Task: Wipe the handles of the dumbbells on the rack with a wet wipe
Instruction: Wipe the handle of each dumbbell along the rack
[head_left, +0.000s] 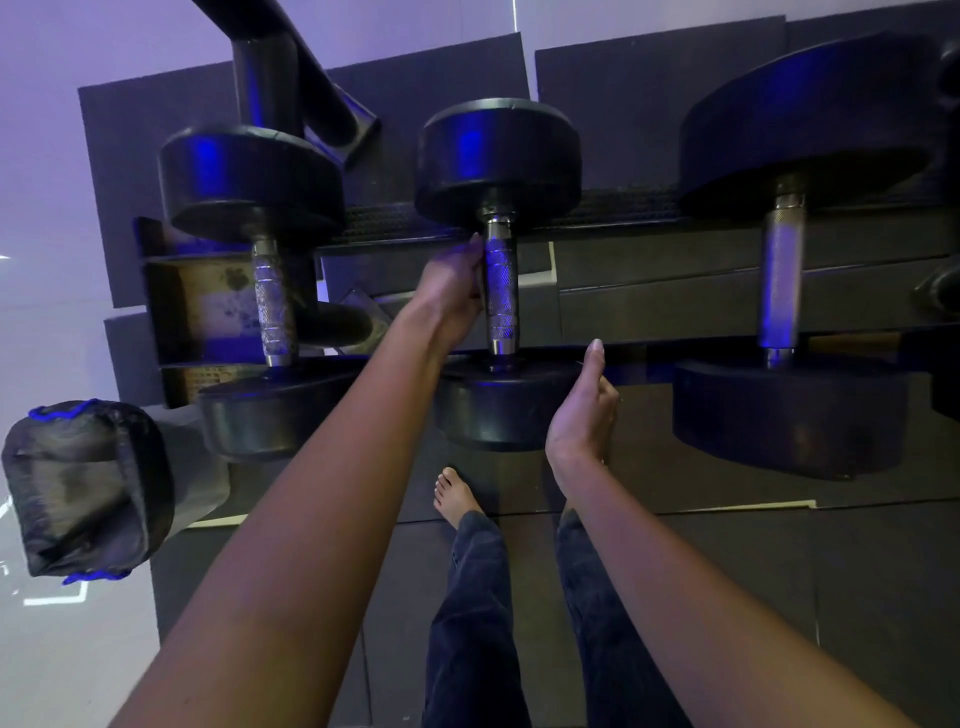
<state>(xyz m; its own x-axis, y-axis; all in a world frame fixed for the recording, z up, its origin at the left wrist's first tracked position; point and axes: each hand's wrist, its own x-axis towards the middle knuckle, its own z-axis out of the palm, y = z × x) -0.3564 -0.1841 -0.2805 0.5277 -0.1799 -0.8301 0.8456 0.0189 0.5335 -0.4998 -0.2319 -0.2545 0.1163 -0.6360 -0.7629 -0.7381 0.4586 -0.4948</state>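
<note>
Three black dumbbells lie across the rack (649, 306), each with a knurled steel handle: a left one (272, 306), a middle one (500, 291) and a larger right one (782, 280). My left hand (457, 291) reaches in from the left and grips the middle handle, thumb along its upper end and fingers curled under it. My right hand (582, 410) hovers beside the near head of the middle dumbbell (498, 405), fingers relaxed, holding nothing that I can see. No wet wipe shows in either hand.
A black bag with blue trim (83, 488) sits at the left on the floor. Slanted rack posts (270, 67) rise at the back. My bare foot (457, 499) and dark trouser legs stand on black floor mats (779, 597) below the rack.
</note>
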